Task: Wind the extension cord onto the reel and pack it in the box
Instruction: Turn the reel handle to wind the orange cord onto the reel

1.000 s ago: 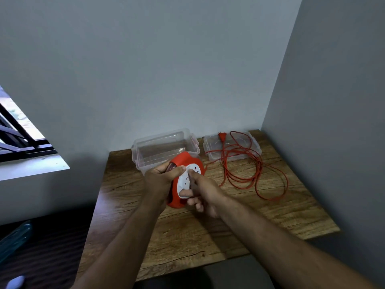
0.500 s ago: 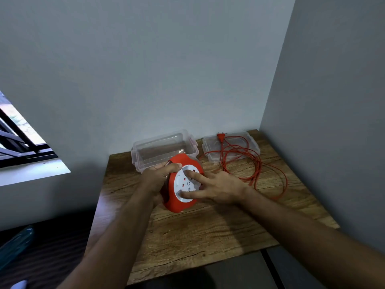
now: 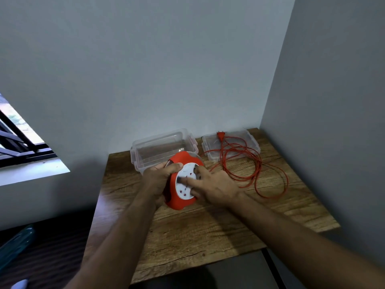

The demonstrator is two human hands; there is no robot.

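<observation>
A red cord reel (image 3: 178,200) with a white socket face stands tilted on edge on the wooden table (image 3: 208,232). My left hand (image 3: 159,176) grips its left rim. My right hand (image 3: 210,184) lies with spread fingers flat on the white face. The red extension cord (image 3: 256,172) runs from the reel in loose loops over the table to the right. Its plug (image 3: 220,135) rests on the clear lid (image 3: 250,142). The clear plastic box (image 3: 162,149) stands open just behind the reel.
Grey walls close off the table at the back and on the right. The table's front edge runs close to my forearms. A window with dark bars (image 3: 18,142) is at the left, with dark floor below it.
My right hand went from pinching at the white face to lying flat on it with fingers spread, and those fingers have since turned on the face. The left hand keeps its grip.
</observation>
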